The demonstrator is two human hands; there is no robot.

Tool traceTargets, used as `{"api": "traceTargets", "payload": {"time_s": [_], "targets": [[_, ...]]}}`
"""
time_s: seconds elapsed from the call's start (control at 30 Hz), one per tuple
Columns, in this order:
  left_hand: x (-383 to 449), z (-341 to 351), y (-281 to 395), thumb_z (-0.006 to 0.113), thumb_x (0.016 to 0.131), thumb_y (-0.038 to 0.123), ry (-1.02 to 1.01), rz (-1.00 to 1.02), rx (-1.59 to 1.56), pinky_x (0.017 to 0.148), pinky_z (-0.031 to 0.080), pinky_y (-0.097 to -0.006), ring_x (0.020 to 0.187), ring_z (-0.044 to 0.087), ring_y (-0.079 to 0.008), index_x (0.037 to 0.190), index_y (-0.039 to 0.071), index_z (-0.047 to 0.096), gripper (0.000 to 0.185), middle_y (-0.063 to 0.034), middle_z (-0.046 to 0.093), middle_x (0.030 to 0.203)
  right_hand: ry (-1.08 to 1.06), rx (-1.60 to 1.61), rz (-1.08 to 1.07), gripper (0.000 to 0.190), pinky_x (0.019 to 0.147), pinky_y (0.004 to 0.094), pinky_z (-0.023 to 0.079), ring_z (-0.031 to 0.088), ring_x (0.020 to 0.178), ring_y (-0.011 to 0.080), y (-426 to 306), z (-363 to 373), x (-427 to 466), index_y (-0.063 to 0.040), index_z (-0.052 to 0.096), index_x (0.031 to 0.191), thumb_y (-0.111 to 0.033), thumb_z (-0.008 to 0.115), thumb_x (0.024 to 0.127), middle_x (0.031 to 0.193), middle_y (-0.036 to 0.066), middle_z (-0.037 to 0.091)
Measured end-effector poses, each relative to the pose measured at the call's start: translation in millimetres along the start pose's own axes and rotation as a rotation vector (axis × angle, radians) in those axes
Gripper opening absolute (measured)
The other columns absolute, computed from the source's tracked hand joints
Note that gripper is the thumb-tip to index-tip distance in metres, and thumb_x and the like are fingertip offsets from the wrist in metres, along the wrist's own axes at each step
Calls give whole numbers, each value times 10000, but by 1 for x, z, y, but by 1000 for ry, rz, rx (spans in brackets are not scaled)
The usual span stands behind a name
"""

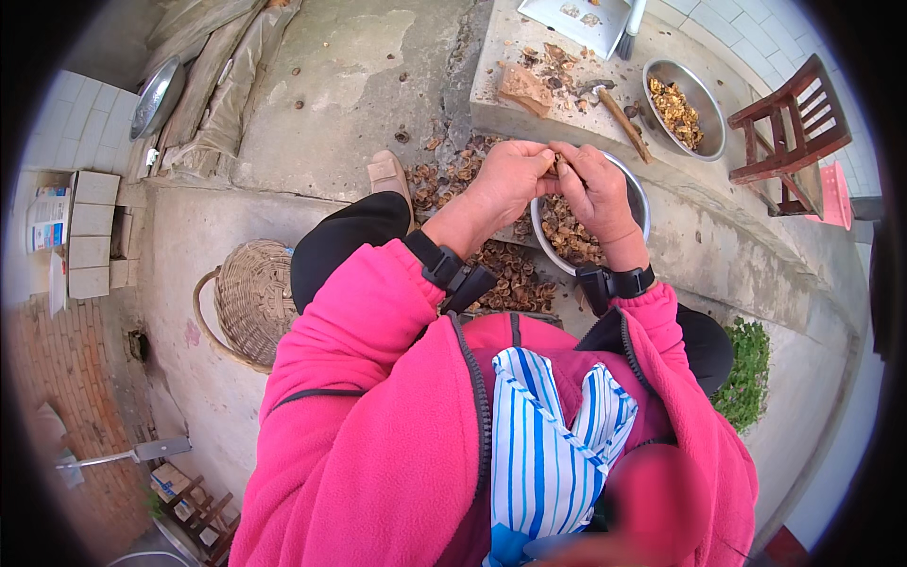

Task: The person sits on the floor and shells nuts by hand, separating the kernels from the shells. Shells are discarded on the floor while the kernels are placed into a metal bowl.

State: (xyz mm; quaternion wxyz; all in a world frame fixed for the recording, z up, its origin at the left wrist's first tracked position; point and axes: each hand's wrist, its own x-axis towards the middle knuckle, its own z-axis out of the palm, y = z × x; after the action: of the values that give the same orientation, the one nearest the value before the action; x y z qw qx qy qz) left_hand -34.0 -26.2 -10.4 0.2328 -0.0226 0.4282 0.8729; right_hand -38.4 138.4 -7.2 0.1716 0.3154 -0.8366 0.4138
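My left hand (511, 170) and my right hand (592, 188) meet above the near edge of a metal bowl (641, 195), their fingertips pinching a small brown piece of walnut (558, 164) between them. Most of the piece is hidden by the fingers. Below my right hand the bowl holds cracked walnuts and shells (567, 237). A second metal bowl (717, 142) with lighter walnut kernels (674, 113) stands on the concrete ledge. A hammer with a wooden handle (623, 124) lies on that ledge, beside a broken brick (524, 90) and shell bits.
Walnut shells (514, 273) are heaped on the ground before me. A wicker basket (251, 301) stands at the left. A dustpan (581, 21) and brush (627, 44) lie on the ledge (489, 106). A wooden chair (793, 135) is at the right, above green plants (744, 375).
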Motion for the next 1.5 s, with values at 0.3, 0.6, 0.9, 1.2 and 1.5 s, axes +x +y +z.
{"api": "traceTargets", "payload": {"time_s": [0.3, 0.6, 0.9, 1.2, 1.5], "targets": [[-2, 1, 1, 444, 1013, 70, -12, 11, -58, 903, 546, -358, 973, 635, -209, 1125, -109, 587, 256, -151, 630, 1088, 29, -10, 3, 216, 588, 337, 459, 558, 630, 246, -4, -2, 2, -3, 661, 1065, -45, 586, 866, 717, 119, 541], [-2, 1, 0, 392, 1018, 58, -4, 26, -171, 910, 549, -392, 1028, 627, -268, 1147, -115, 554, 270, -189, 595, 1154, 67, 21, 102, 221, 686, 299, 495, 617, 742, 201, -6, -3, 1, 4, 663, 1090, -82, 533, 934, 846, 99, 651], [-1, -3, 6, 431, 1020, 95, -102, 23, -250, 948, 526, -396, 1046, 631, -309, 1222, -91, 530, 292, -188, 609, 1154, 178, 874, 614, 290, 457, 171, 280, 375, 536, 0, 1, -1, -9, 8, 624, 1172, -158, 448, 1012, 737, -48, 529], [4, -12, 16, 466, 1034, 226, 49, 110, -249, 769, 533, -307, 870, 642, -208, 1070, -23, 570, 272, -147, 652, 1005, -45, 548, 461, 344, 505, 223, 331, 414, 547, 54, 3, -10, -5, 20, 709, 1029, -251, 501, 993, 643, -44, 491], [0, 0, 1, 468, 1037, 282, 152, 151, 125, 533, 444, -231, 648, 581, -123, 986, 11, 552, 288, -64, 615, 813, 139, 397, 430, 208, 650, 192, 462, 557, 741, 26, -5, 19, 1, 21, 636, 1083, -155, 591, 982, 858, 5, 653]]}}
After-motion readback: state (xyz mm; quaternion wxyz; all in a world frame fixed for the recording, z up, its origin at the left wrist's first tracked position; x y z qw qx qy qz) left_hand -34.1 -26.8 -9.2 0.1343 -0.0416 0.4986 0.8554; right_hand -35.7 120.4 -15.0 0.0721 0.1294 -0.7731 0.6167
